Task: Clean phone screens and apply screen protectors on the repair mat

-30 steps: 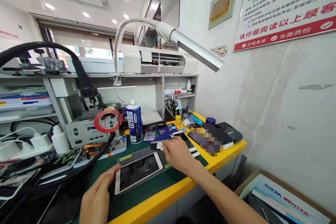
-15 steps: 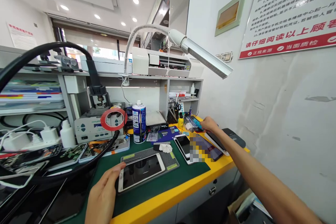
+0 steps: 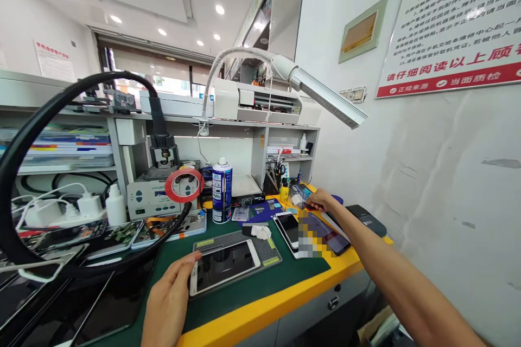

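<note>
My left hand [image 3: 169, 293] is closed on the left end of a white-framed smartphone [image 3: 226, 267], thumb at its upper corner. The phone lies screen up, partly over a grey perforated repair pad [image 3: 271, 261] on the green mat [image 3: 299, 276]. My right hand [image 3: 322, 200] reaches to the far right of the bench, its fingers bent together and pointing down. A small blue item [image 3: 306, 193] is beside its fingertips. What the fingers pinch, if anything, is too small to tell. A crumpled white tissue [image 3: 261, 232] sits on the pad's back edge.
More phones, a white one [image 3: 288, 227] and a dark one [image 3: 328, 233], lie right of the mat. A blue spray can [image 3: 222, 191] and a yellow bottle [image 3: 284, 191] stand behind. A thick black hose [image 3: 18, 119] loops across the left, near a roll of red tape [image 3: 167, 187].
The whole view has shifted slightly, so things sit a little further right and lower. My right hand's fingers now point down beside the blue item. My left hand stays on the phone.
</note>
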`<state>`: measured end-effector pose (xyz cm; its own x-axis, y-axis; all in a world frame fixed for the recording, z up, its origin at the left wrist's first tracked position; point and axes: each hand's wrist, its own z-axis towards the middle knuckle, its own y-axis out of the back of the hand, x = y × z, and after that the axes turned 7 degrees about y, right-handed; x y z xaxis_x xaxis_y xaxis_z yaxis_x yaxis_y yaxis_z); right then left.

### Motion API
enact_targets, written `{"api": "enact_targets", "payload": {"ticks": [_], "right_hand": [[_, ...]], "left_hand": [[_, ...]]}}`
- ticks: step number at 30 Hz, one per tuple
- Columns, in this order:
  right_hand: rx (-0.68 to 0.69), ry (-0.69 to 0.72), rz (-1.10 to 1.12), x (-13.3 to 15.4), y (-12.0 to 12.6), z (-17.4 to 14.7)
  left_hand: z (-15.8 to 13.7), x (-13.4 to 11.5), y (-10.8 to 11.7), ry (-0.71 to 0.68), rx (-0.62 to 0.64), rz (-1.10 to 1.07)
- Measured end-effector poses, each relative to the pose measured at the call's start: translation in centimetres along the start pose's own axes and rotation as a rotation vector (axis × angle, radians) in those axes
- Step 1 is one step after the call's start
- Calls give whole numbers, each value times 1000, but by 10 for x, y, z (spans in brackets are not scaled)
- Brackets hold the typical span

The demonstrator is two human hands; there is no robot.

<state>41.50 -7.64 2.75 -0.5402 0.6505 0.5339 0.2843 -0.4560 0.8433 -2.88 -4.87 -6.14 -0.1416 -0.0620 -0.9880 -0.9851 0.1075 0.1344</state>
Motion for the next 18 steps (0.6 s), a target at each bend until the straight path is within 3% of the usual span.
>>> {"api": "enact_targets", "payload": {"ticks": [2, 6, 18], "right_hand": [[77, -47, 30, -3, 2, 2], [87, -74, 72, -9, 9, 10], [-127, -1, 179, -29, 59, 14]], "left_hand": [[-2, -4, 0, 23, -17, 3], [-2, -5, 0, 50, -22, 6], [2, 1, 0, 54, 18, -1]]}}
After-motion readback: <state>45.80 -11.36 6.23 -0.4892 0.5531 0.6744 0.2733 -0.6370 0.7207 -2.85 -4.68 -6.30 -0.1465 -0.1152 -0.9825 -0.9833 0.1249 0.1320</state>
